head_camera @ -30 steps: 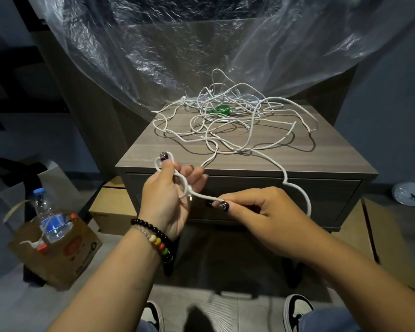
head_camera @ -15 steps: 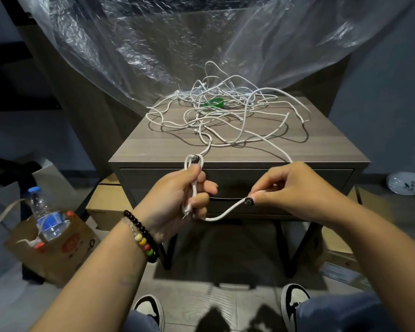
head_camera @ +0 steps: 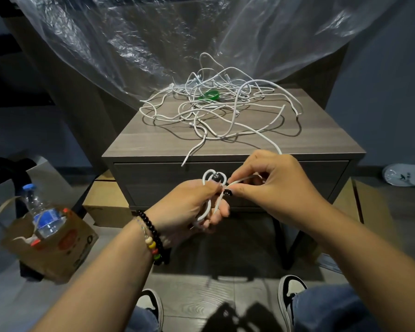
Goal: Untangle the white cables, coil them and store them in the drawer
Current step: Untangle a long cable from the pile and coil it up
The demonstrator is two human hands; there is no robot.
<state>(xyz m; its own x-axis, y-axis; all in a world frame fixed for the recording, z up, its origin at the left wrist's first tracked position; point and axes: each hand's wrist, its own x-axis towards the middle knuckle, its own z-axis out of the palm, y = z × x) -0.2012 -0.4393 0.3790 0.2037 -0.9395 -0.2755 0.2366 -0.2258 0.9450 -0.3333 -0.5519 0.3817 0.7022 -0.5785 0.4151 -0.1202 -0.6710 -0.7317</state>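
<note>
A tangle of white cables (head_camera: 216,109) lies on top of a grey-brown nightstand (head_camera: 158,140), with a green round object (head_camera: 210,95) among them. One white cable runs off the front edge to my hands. My left hand (head_camera: 192,204) grips a small coil of this cable (head_camera: 210,178), its loops showing above and below the fingers. My right hand (head_camera: 268,185) pinches the same cable right beside the coil. Both hands hover in front of the closed drawer (head_camera: 153,178).
Crinkled clear plastic sheeting (head_camera: 153,44) hangs behind the nightstand. A brown paper bag (head_camera: 53,248) with a water bottle (head_camera: 42,212) stands on the floor at left. Cardboard boxes (head_camera: 106,200) sit beside and under the nightstand. My shoes (head_camera: 290,291) are below.
My right hand has moved left to meet my left hand, bringing the cable in. The coil in my left hand has gained a loop.
</note>
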